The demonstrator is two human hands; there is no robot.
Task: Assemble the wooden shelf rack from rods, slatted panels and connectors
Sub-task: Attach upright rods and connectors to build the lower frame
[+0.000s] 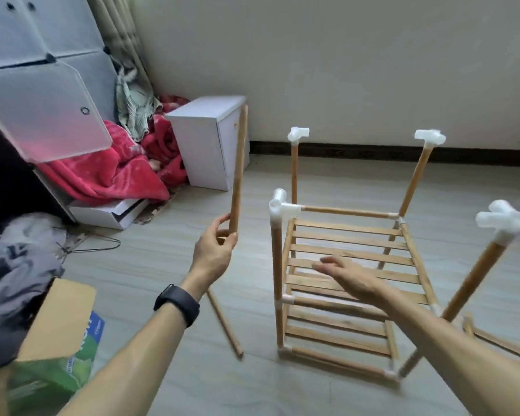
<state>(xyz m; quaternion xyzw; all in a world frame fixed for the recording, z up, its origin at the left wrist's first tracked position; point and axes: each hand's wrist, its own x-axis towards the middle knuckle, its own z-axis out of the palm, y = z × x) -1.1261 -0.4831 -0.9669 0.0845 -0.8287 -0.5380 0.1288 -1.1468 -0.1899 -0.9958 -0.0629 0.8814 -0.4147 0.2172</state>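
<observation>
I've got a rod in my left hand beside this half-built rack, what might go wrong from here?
1. The left hand pinches the rod at its bottom end only, so it may swing or slip.
2. The near right upright leans outward; forcing a rod into its connector might strain the rack.
3. The loose rod on the floor might roll underfoot.
</observation>
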